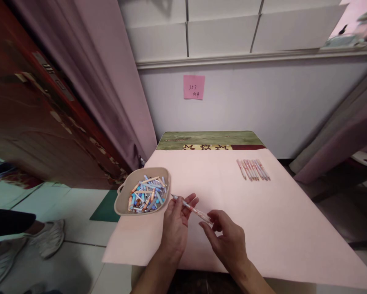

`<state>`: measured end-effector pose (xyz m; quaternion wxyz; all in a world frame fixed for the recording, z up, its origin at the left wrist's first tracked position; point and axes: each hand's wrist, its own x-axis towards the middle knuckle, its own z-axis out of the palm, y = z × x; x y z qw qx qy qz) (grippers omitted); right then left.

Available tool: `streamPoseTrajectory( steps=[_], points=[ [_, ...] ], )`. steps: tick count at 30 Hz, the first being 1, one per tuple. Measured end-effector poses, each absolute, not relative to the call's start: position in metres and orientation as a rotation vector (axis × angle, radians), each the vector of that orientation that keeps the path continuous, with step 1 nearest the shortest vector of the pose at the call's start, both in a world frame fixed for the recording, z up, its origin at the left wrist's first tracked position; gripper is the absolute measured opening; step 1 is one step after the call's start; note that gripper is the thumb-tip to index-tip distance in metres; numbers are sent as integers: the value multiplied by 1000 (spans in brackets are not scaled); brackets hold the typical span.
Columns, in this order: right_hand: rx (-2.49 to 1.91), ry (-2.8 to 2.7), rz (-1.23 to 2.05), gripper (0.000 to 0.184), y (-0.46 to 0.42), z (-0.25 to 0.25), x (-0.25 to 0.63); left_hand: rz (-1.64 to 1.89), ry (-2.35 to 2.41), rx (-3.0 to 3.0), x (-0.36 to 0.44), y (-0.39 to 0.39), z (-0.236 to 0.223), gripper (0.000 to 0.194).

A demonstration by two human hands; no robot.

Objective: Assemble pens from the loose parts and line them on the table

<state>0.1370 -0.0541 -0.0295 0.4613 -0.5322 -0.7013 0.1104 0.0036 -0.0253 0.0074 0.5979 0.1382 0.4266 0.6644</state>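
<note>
A slim pen [192, 209] with a pale grip and a pinkish, clear barrel slants across the space between my hands, above the table. My left hand [176, 220] is palm up, its thumb pressing the pen's tip end against the fingers. At the barrel's rear end, my right hand [224, 234] has its thumb and curled fingers around the pen; the exact contact is partly hidden. Beside my left hand stands a beige basket [120, 204] heaped with blue, orange and white pens and stick-like pieces. Several similar pens [253, 170] lie side by side at the right.
A pink cloth [208, 175] covers most of the table, leaving a green wood-patterned strip [217, 139] at the far edge. A pink note [193, 87] is on the wall. Another person's shoes [47, 239] are on the floor at left, near a reddish door [33, 114].
</note>
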Motion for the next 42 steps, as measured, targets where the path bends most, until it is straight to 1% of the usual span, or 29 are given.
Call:
streamPoseTrajectory(
  steps=[1, 2, 5, 8, 11, 12, 14, 15, 18, 20, 23, 26, 29, 32, 34, 35, 38, 42],
  points=[
    [-1307, -1730, 276, 19, -54, -29, 136, 1538, 989, 322, 3, -25, 7, 24],
    [-1308, -1736, 280, 17, -54, -29, 136, 1535, 987, 325, 3, -26, 7, 24],
    [-1330, -1759, 272, 24, -54, -27, 136, 1524, 985, 335, 4, -26, 7, 23],
    [-1325, -1767, 272, 22, -55, -29, 137, 1523, 991, 332, 4, -26, 7, 23],
    [-1313, -1744, 268, 35, -55, -30, 137, 1534, 996, 331, 4, -26, 8, 22],
    [-1311, -1740, 265, 32, -55, -30, 137, 1536, 993, 333, 4, -26, 8, 22],
    [-1306, -1745, 262, 21, -55, -30, 137, 1534, 988, 339, 4, -26, 8, 22],
    [-1305, -1752, 261, 20, -55, -29, 136, 1530, 987, 342, 5, -26, 9, 22],
    [-1304, -1770, 253, 24, -55, -29, 137, 1517, 992, 337, 5, -26, 8, 22],
    [-1292, -1774, 236, 24, -55, -30, 137, 1515, 998, 330, 4, -27, 7, 23],
    [-1284, -1756, 214, 31, -55, -31, 137, 1517, 1003, 332, 4, -27, 6, 24],
    [-1284, -1761, 217, 20, -55, -30, 137, 1517, 985, 341, 4, -27, 5, 24],
    [-1286, -1790, 199, 24, -55, -28, 138, 1512, 973, 337, 5, -27, 5, 24],
    [-1282, -1801, 197, 24, -55, -29, 138, 1505, 982, 337, 6, -26, 6, 25],
    [-1298, -1779, 199, 30, -55, -30, 138, 1503, 993, 335, 6, -26, 7, 26],
    [-1309, -1770, 199, 30, -54, -31, 137, 1503, 995, 336, 6, -26, 7, 27],
    [-1320, -1778, 210, 21, -54, -30, 136, 1500, 987, 354, 6, -26, 7, 25],
    [-1290, -1821, 196, 26, -54, -30, 137, 1485, 992, 366, 6, -26, 6, 24]
  ],
)
